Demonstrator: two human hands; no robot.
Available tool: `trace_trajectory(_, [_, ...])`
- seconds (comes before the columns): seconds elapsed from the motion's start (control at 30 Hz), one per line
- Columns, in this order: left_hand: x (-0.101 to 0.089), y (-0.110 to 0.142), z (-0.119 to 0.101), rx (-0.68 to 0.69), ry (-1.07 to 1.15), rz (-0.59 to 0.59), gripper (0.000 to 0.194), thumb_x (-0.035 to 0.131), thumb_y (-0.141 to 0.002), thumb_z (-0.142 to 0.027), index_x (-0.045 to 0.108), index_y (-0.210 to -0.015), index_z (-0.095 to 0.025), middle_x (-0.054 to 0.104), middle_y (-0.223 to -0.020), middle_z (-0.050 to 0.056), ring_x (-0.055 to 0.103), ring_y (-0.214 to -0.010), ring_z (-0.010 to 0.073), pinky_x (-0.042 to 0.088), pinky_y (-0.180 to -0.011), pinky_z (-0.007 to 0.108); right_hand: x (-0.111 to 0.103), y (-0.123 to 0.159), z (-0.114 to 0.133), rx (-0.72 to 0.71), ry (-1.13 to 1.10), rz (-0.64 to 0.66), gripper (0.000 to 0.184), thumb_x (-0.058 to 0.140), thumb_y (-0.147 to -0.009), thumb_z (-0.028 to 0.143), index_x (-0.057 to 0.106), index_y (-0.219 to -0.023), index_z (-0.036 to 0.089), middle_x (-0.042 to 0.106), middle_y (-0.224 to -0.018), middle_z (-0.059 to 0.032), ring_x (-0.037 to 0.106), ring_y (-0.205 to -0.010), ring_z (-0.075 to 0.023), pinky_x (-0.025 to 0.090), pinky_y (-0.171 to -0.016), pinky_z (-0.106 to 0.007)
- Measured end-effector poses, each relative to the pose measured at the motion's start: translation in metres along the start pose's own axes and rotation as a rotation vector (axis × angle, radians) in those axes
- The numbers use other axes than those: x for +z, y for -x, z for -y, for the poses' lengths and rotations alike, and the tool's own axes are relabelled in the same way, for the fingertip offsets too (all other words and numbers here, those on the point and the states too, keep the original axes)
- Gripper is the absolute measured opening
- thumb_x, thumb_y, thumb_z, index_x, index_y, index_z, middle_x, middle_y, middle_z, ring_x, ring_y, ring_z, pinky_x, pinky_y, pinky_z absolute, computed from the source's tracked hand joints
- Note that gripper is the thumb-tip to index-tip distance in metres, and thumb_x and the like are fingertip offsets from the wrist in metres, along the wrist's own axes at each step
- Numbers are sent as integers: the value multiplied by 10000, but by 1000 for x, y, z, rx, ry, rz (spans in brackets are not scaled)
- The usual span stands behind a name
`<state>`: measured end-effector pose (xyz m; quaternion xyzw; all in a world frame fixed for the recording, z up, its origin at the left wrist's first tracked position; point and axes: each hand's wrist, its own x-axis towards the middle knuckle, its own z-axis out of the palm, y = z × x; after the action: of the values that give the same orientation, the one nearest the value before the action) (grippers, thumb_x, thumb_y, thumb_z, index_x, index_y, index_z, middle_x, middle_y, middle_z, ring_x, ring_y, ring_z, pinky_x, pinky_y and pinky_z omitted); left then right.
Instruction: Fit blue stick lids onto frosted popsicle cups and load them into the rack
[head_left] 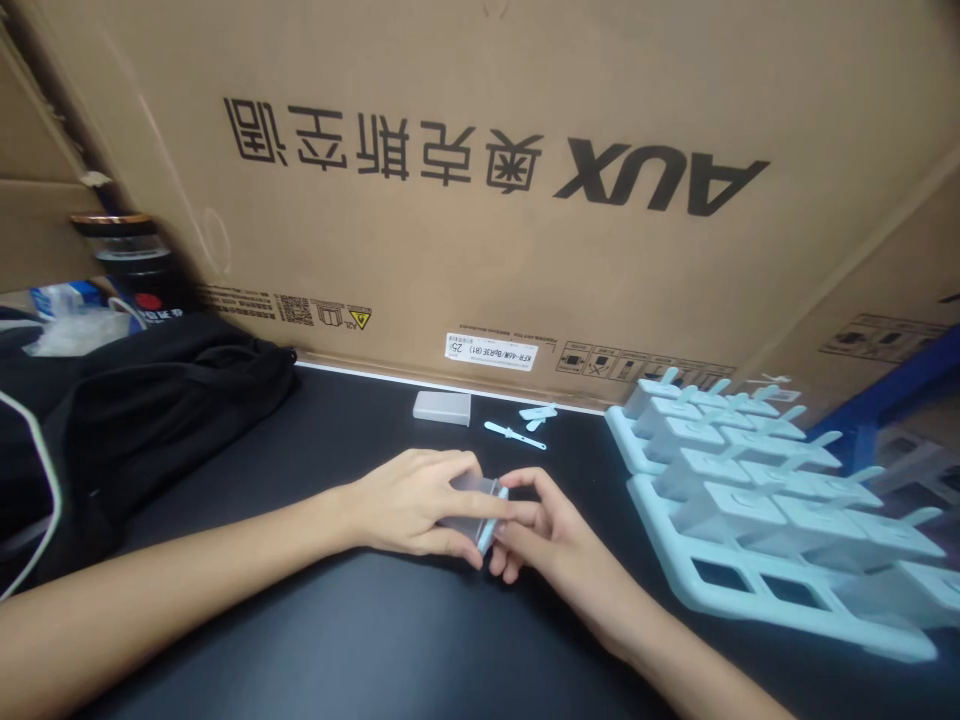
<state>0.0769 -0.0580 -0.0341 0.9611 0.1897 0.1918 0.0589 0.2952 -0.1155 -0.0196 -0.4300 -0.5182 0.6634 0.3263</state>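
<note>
My left hand point(409, 503) wraps around a small translucent grey mould cup point(474, 500) held just above the black table point(375, 620). My right hand point(544, 530) meets it from the right, its fingers pinched on the cup's open end, where a pale blue edge shows. To the right lies a light blue popsicle-mould rack point(720, 585) with several cups and stick handles set in it. Another grey cup point(442, 407) lies on its side farther back. Loose pale blue sticks point(514, 434) lie beside it.
A large cardboard box point(480, 180) printed "AUX" stands along the table's back edge. A black cloth bag point(142, 400) with a white cable lies at the left, with a dark bottle point(135, 265) behind it. Blue shelving shows at the far right.
</note>
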Motion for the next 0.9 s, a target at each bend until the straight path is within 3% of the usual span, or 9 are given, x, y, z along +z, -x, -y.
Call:
trace_trajectory(0.1, [1,0,0,55,-9,30,619,347,-926,-733,432,-1453,-419,562,-967,37,579,-790,173,477,-724,275,2,0,1,-13,13,7,532,729,-822,498,351,-1091,237,659,-726,56,619,-646,-102,481,-634,-249])
trace_trajectory(0.37, [5,3,0,46,-47,-9,618,437,-887,-768,580,-1264,-299,578,-880,21,571,-669,152,414,-569,244,6,-1,0,-21,75,41,494,699,-835,524,365,-1055,233,662,-756,46,614,-640,-100,478,-625,-249])
trace_trajectory(0.53, [5,3,-2,44,-48,-2,545,455,-915,-710,563,-1247,-291,583,-867,4,561,-627,143,393,-532,256,6,4,3,-60,205,83,338,562,-939,462,369,-1096,234,636,-776,37,609,-672,-111,498,-646,-266])
trace_trajectory(0.63, [5,3,-4,24,-77,-8,519,472,-902,-704,601,-1152,-268,578,-841,5,534,-590,138,361,-508,260,-6,4,5,-197,539,54,246,454,-982,351,404,-1190,230,657,-937,-28,632,-761,-136,536,-718,-314])
trace_trajectory(0.7, [6,2,-5,28,-105,-10,495,489,-893,-698,615,-1109,-270,569,-829,5,529,-589,140,340,-498,262,-19,-1,2,-361,880,-68,333,438,-958,261,434,-1286,212,644,-1150,-103,642,-967,-194,533,-880,-396])
trace_trajectory(0.77, [6,2,-5,41,-121,-5,483,499,-889,-693,623,-1097,-275,560,-819,5,530,-594,143,332,-497,264,-34,-11,-2,-488,1187,-203,452,419,-928,199,442,-1377,150,557,-1363,-172,548,-1218,-271,448,-1052,-480])
trace_trajectory(0.83, [6,1,-5,41,-127,5,483,498,-895,-692,627,-1104,-276,558,-823,11,536,-604,144,337,-504,261,-47,-20,-6,-507,1392,-276,515,391,-926,179,432,-1427,70,465,-1480,-207,452,-1327,-320,384,-1119,-516])
trace_trajectory(0.9, [5,1,-4,33,-129,21,481,489,-909,-689,627,-1123,-281,565,-851,19,546,-620,145,350,-519,257,-55,-26,-7,-469,1498,-297,519,377,-942,189,444,-1432,31,493,-1462,-213,486,-1277,-327,422,-1085,-507])
